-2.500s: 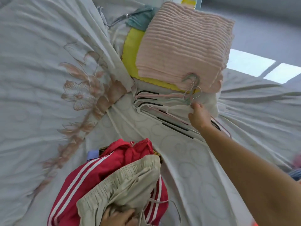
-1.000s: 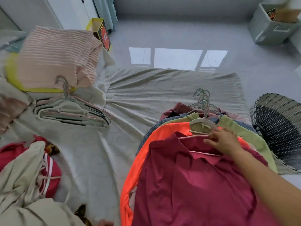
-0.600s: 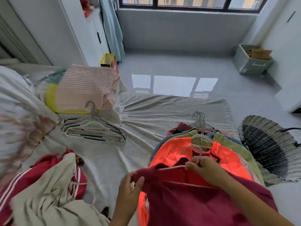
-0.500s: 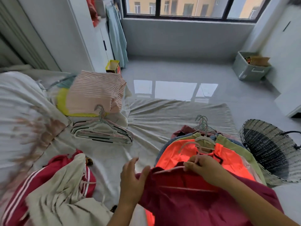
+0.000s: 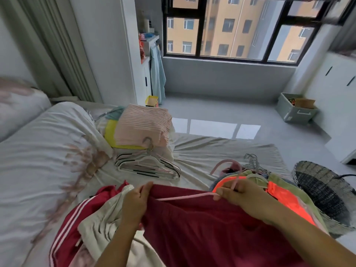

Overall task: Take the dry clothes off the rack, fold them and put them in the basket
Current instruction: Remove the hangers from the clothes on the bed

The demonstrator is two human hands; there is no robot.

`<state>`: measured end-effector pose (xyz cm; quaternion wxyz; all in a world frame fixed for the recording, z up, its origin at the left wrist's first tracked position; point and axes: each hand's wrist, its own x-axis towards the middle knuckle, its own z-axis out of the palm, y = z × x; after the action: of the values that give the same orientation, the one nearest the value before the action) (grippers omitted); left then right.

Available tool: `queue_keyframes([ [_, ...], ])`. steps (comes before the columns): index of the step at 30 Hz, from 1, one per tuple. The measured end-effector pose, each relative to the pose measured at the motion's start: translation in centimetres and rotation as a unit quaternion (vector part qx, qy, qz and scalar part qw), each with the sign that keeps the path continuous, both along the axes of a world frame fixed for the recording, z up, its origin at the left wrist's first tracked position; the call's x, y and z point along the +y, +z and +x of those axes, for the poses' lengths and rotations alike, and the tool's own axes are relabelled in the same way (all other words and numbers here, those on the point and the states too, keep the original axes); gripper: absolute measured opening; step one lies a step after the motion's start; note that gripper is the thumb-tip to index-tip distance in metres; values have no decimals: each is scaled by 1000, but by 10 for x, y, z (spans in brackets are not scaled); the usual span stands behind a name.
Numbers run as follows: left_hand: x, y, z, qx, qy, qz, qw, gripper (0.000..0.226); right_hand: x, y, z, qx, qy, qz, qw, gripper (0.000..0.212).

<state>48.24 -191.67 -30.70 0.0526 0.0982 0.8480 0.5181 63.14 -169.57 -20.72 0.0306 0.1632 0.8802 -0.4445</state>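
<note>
Hanger (image 5: 185, 197) pulled freer in right grip (image 5: 242, 197); left grip (image 5: 134, 201) pinches shirt (image 5: 202, 228).

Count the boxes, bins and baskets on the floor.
3: yellow box by the white cabinet, grey bin in the far right corner, wicker basket beside the bed. Others may be hidden.

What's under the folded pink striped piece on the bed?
Under the pink striped piece, a yellow cloth shows at its left and front edges; the rest is covered.
</note>
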Motion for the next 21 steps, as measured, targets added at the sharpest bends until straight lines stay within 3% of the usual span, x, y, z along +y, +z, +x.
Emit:
queue_keyframes([
  [5,-37,-1,-3,-36,11,17,999,41,-18,19,12,29,14,24,999,26],
  [9,-53,-2,13,-82,25,69,994,32,-20,28,32,43,31,14,998,26],
  [13,-49,4,31,-119,37,93,988,42,-18,38,61,56,45,10,997,27],
  [16,-44,5,56,-151,56,109,981,43,-4,54,91,138,-10,-88,986,23],
  [19,-26,13,94,-193,70,168,964,38,21,69,115,214,-67,-182,957,57],
  [21,-7,35,119,-225,37,202,952,37,30,65,127,238,-109,-222,939,61],
])
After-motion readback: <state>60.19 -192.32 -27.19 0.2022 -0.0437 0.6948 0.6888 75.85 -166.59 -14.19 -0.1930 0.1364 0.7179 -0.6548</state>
